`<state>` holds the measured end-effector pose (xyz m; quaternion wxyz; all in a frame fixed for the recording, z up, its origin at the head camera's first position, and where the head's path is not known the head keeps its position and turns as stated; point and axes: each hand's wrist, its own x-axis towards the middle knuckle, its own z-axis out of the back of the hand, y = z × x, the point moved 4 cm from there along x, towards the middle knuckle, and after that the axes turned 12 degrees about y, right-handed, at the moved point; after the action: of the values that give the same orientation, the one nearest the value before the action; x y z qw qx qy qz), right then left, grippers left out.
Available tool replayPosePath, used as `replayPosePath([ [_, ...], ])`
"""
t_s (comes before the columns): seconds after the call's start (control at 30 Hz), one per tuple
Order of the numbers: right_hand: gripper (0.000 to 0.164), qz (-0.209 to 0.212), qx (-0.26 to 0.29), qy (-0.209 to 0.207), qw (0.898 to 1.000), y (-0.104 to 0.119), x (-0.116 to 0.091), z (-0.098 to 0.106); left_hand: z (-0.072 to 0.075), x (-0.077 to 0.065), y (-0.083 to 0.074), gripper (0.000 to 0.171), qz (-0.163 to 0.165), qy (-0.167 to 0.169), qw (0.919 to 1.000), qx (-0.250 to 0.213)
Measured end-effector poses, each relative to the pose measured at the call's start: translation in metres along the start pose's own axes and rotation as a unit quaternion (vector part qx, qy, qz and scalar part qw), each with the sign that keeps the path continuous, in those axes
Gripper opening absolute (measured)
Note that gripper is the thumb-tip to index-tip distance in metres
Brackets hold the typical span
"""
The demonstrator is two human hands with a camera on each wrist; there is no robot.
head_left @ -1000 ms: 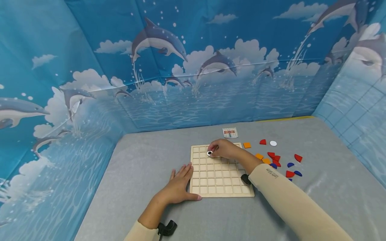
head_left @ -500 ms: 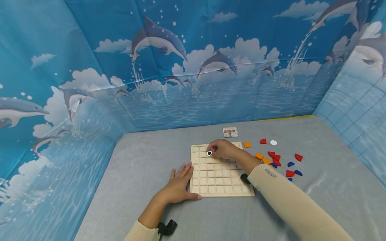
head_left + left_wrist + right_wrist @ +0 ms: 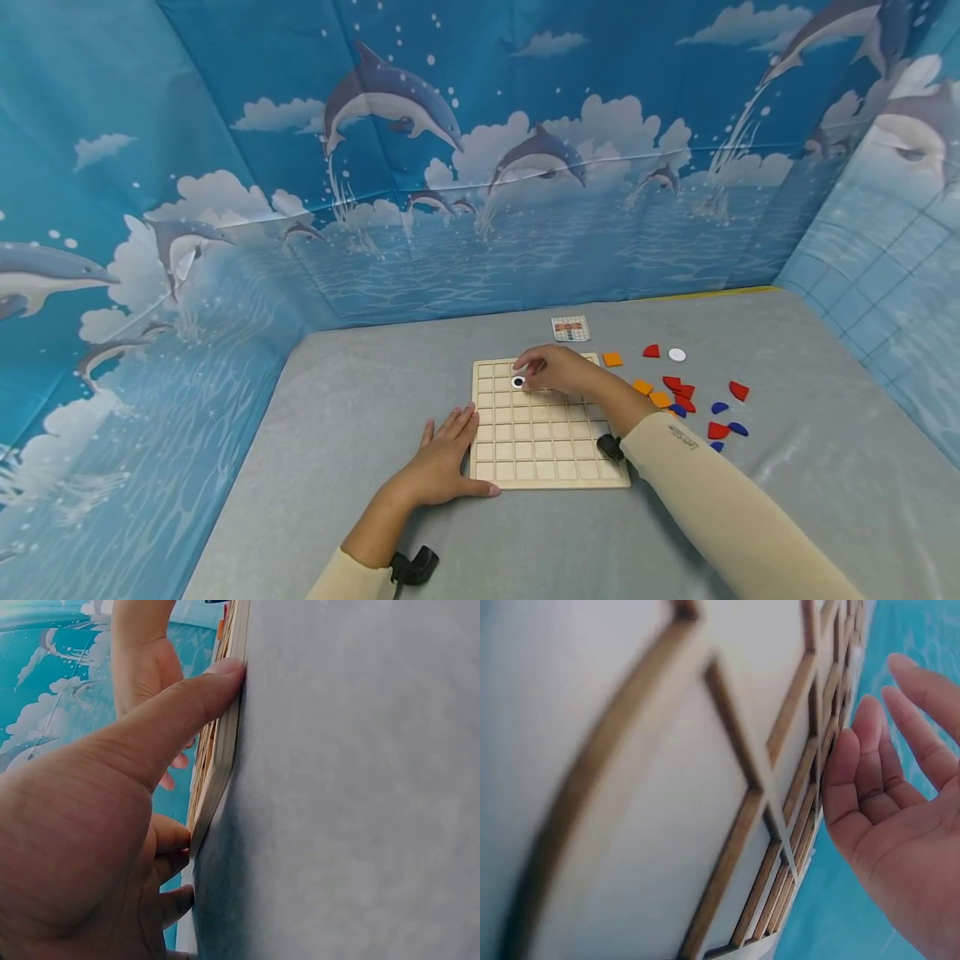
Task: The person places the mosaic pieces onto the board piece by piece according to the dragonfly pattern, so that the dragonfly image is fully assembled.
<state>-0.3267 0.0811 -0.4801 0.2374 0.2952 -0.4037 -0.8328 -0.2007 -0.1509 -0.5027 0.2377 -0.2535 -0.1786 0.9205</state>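
A pale wooden grid board [image 3: 534,473] lies on the grey tabletop. Spread around its near left corner, my left hand [image 3: 442,467] touches the front edge with the thumb and the left side with the fingers; the left wrist view shows that thumb [image 3: 184,701] along the board's rim. My right hand [image 3: 558,371] hovers over the far rows, its loosely bent fingers just beside a white disc with a black centre [image 3: 518,382] that sits on the grid. In the right wrist view the fingers [image 3: 870,731] hold nothing visible, and the disc is out of sight.
Right of the board lie loose orange squares [image 3: 612,359], red quarter-circle pieces [image 3: 717,431], blue half-round pieces [image 3: 738,429] and a plain white disc [image 3: 677,355]. A small printed pattern card [image 3: 571,328] is behind the board. A dolphin-print curtain [image 3: 480,242] encloses the table's back and sides.
My right fingers have let go of the disc with the black centre and lifted slightly off it; the disc stays in the far left part of the grid. My left hand has kept its place.
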Motion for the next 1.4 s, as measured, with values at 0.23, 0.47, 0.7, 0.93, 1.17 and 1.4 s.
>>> replayPosePath([
  [0.23, 0.038, 0.007, 0.042, -0.030, 0.999, -0.001, -0.016, 0.010, 0.001, -0.001, -0.001, 0.119, 0.001, 0.000, 1.0000, -0.003],
  [0.47, 0.042, 0.042, 0.061, -0.094, 0.993, -0.004, -0.041, 0.028, 0.002, 0.000, -0.002, 0.119, -0.001, -0.004, 1.0000, -0.004],
  [0.7, 0.041, 0.035, 0.082, -0.160, 0.983, -0.018, -0.066, 0.043, 0.002, -0.001, -0.003, 0.119, -0.006, -0.003, 1.0000, -0.003],
  [0.93, 0.044, 0.000, 0.075, -0.202, 0.977, -0.035, -0.089, 0.061, 0.001, -0.001, -0.003, 0.119, -0.004, -0.001, 1.0000, -0.002],
  [1.17, 0.053, -0.038, 0.085, -0.243, 0.966, -0.053, -0.111, 0.078, 0.002, -0.001, -0.003, 0.118, -0.005, -0.001, 1.0000, -0.005],
  [1.4, 0.058, -0.083, 0.092, -0.272, 0.954, -0.075, -0.129, 0.088, 0.002, -0.003, -0.002, 0.119, -0.006, -0.003, 1.0000, -0.006],
])
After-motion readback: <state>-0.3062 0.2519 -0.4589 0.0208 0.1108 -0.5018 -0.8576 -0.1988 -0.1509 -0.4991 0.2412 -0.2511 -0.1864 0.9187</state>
